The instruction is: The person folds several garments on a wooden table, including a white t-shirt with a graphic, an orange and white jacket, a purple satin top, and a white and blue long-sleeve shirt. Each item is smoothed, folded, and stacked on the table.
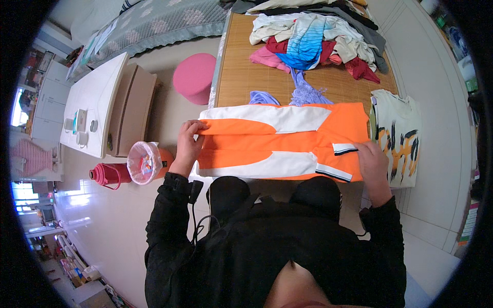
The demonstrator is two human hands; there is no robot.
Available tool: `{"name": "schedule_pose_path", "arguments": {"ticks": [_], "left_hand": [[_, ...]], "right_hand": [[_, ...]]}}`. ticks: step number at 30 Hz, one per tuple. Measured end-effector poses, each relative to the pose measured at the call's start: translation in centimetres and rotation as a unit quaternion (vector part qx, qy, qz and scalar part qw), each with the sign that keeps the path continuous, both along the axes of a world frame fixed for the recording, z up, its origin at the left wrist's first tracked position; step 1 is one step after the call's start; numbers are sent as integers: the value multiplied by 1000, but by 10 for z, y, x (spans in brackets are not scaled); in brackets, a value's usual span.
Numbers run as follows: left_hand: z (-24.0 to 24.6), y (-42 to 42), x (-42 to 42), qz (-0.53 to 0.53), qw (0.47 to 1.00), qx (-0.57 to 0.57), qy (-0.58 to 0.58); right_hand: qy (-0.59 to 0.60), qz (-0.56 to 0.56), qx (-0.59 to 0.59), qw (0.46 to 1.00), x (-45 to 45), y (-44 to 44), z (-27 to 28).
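An orange-and-white shirt [246, 144] lies lengthwise in front of me, its sides turned in towards the middle. At its left end my left hand [188, 144] grips the fabric edge between thumb and fingers. My right hand [373, 165] pinches the shirt near its right end, by a white sleeve cuff [344, 148] with a dark trim. A second striped cuff [333, 172] lies flat closer to my knees. Just beyond the shirt, a lavender garment [306, 90] with ruffled trim is partly covered by it.
A heap of mixed clothes [308, 42] covers the far end of the bamboo mat [238, 57]. A white printed T-shirt [398, 134] lies folded at the right. On the left stand a pink stool [195, 77], a lined waste bin [143, 163], a red thermos flask [109, 174] and a white-topped table [96, 104].
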State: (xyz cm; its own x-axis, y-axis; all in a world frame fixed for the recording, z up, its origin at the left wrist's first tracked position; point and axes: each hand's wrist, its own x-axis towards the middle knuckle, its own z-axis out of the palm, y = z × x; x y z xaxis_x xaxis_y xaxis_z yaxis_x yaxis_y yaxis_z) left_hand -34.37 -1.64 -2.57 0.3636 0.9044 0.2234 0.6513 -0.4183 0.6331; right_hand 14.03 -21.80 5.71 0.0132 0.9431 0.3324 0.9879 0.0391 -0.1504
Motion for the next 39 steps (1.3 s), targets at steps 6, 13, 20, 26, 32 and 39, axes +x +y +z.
{"name": "schedule_pose_path", "arguments": {"ticks": [6, 13, 20, 26, 32, 39], "left_hand": [[-11, -4, 2, -8, 999, -11, 35], [-9, -3, 5, -40, 998, 0, 47], [20, -2, 13, -78, 993, 20, 92], [21, 1, 22, -76, 991, 44, 106], [13, -2, 20, -70, 993, 11, 95], [9, -6, 15, -45, 996, -5, 75]], "right_hand": [[1, 25, -42, 999, -1, -9, 4], [21, 25, -92, 995, 5, -16, -12], [-47, 46, -69, 995, 12, -3, -2], [-35, 121, -111, 986, 39, 60, 2], [143, 91, -278, 945, 58, 126, -24], [176, 71, -320, 928, 65, 141, -43]]}}
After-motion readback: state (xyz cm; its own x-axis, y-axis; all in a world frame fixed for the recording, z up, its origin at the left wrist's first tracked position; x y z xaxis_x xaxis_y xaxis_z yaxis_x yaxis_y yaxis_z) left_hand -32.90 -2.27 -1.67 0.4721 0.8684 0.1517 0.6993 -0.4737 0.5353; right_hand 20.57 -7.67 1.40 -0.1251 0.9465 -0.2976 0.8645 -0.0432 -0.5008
